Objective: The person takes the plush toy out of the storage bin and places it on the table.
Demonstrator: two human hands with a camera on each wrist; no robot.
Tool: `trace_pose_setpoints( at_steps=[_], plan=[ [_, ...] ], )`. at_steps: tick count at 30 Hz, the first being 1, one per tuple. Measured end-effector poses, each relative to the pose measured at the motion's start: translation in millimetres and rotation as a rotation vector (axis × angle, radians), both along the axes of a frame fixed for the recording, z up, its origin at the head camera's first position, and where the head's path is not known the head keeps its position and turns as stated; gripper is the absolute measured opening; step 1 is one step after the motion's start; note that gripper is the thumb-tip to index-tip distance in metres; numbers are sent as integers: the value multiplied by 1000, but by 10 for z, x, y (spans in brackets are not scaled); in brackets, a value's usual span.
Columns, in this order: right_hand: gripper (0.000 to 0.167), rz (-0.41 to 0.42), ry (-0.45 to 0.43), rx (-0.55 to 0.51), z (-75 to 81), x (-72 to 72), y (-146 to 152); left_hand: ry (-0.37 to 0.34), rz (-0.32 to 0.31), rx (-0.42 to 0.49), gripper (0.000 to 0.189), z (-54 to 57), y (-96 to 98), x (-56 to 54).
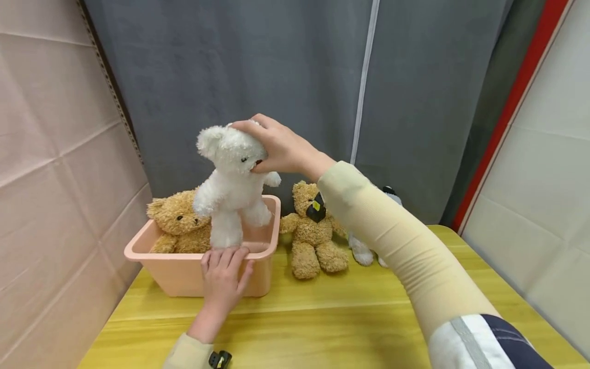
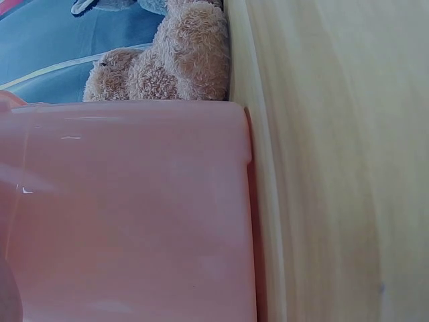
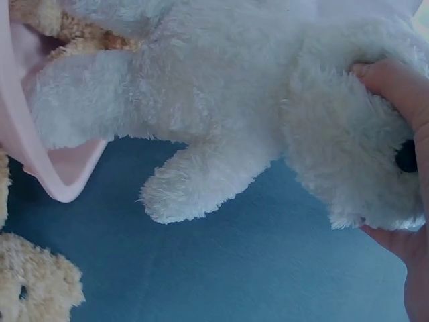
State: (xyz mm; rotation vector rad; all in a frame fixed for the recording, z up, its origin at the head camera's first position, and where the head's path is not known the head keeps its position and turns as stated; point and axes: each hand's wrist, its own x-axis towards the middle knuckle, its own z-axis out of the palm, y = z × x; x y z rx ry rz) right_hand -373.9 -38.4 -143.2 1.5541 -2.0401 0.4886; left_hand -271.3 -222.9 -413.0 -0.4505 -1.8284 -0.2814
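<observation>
A white teddy bear [image 1: 228, 184] is held upright over the pink plastic bin [image 1: 152, 264], its legs reaching inside the rim. My right hand [image 1: 281, 146] grips it by the head, fingers over the top and thumb at the muzzle; the right wrist view shows the white teddy bear [image 3: 221, 87] with fingers pressed into its fur. At the bin's front, my left hand [image 1: 223, 279] holds the rim, fingers bent over the edge and thumb lower on the outer wall. A brown teddy bear [image 1: 182, 220] sits in the bin's left part.
Right of the bin, another brown teddy bear [image 1: 311, 233] sits on the wooden table [image 1: 332, 318], partly behind my wrist camera. Beyond it, a grey-and-white plush toy [image 1: 361, 251] is mostly hidden by my right forearm. A grey curtain [image 1: 295, 61] hangs behind.
</observation>
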Motion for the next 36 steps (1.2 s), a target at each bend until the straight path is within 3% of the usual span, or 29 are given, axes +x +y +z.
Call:
trace_pose_setpoints(
  at_steps=[4, 11, 25, 31, 36],
  plan=[
    [84, -10, 23, -31, 100, 7, 61, -2, -12, 4, 41, -5, -12, 2],
    [86, -99, 11, -42, 302, 63, 199, 1, -19, 1, 39, -13, -48, -14],
    [84, -182, 145, -18, 563, 202, 661, -8, -11, 4, 39, -46, -96, -17],
    [81, -260, 132, 16, 600, 227, 903, -3, -10, 7, 39, -38, -123, -25],
    [79, -314, 76, 44, 533, 217, 1089, 5, -7, -2, 38, -31, -145, -27]
  ],
)
